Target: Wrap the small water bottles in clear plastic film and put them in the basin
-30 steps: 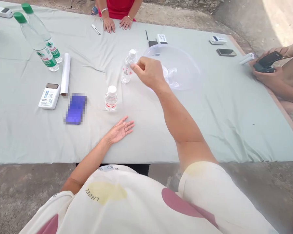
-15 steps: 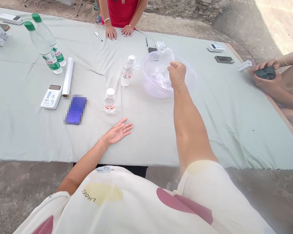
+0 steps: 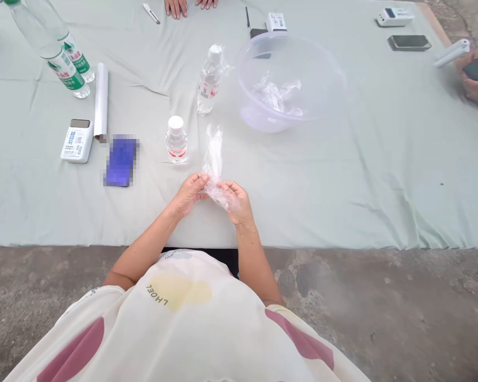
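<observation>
A crumpled piece of clear plastic film [image 3: 214,154] stands up between my two hands, just over the near part of the table. My left hand [image 3: 191,193] pinches its lower left side. On the right, my right hand [image 3: 236,201] grips the lower end, with fingertips closed on it. Whether it is a bag or a cover, I cannot tell. A small water bottle [image 3: 177,142] with a white cap stands beyond my left hand. Behind it is a taller water bottle [image 3: 208,82] with clear plastic around its cap. More crumpled clear plastic [image 3: 276,96] lies inside the translucent basin [image 3: 258,119].
Left on the green tablecloth [image 3: 151,114] are two large green-labelled bottles [image 3: 66,71], a white roll [image 3: 101,101], a white power bank [image 3: 77,140] and a blurred blue rectangle [image 3: 120,162]. A utility knife [image 3: 151,14] lies near another person's hands [image 3: 176,7]. A phone [image 3: 409,42] lies far right.
My right hand has come back from the basin toward me with clear plastic film. My left hand has lifted from the table and closed on the film too. The view tilts further down.
</observation>
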`<control>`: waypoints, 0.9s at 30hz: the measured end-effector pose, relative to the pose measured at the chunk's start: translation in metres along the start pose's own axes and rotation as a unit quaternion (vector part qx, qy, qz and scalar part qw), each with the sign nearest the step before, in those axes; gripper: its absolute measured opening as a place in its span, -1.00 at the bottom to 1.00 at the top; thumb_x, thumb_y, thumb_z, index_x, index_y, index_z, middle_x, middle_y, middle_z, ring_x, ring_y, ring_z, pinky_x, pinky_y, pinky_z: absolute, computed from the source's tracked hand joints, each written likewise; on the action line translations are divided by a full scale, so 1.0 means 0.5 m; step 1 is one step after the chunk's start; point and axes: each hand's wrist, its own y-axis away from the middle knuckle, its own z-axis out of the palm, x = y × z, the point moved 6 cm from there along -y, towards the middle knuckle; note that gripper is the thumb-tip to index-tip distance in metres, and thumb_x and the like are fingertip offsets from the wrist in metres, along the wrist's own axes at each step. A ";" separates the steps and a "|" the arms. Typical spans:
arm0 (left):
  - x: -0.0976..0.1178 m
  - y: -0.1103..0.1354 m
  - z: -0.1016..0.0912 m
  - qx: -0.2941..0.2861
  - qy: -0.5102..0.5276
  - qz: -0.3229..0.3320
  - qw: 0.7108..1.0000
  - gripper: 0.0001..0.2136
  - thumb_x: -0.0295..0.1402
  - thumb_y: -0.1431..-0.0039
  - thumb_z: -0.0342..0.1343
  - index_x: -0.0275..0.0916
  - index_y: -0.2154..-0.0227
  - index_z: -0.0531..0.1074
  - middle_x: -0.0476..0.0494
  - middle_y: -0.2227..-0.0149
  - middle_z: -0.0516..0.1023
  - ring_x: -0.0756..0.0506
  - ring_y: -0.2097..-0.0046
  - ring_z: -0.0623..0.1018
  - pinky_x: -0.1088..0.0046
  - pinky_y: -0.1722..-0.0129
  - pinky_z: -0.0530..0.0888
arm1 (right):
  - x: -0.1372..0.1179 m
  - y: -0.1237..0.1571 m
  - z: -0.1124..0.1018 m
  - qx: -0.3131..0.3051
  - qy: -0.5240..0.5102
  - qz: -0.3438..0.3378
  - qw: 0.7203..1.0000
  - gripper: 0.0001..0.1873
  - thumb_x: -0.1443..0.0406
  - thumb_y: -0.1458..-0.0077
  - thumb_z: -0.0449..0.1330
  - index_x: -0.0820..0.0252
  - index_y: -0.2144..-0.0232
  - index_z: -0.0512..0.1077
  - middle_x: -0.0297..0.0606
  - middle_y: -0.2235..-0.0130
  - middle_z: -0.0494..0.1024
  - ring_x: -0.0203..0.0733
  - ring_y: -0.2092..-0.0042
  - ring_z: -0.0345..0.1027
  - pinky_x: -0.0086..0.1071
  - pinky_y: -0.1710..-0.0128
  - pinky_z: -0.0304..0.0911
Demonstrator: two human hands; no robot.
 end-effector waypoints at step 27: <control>0.015 0.034 -0.016 0.018 0.088 -0.015 0.996 -0.83 -0.39 -0.01 0.28 -0.20 0.38 0.38 -0.08 0.19 0.63 -0.11 0.16 0.62 0.27 0.10 0.54 | -0.016 0.004 -0.082 0.082 0.013 0.010 0.997 -0.50 -0.15 0.01 0.27 0.05 0.18 0.47 -0.29 0.16 0.54 -0.24 0.20 0.46 -0.38 0.27 0.35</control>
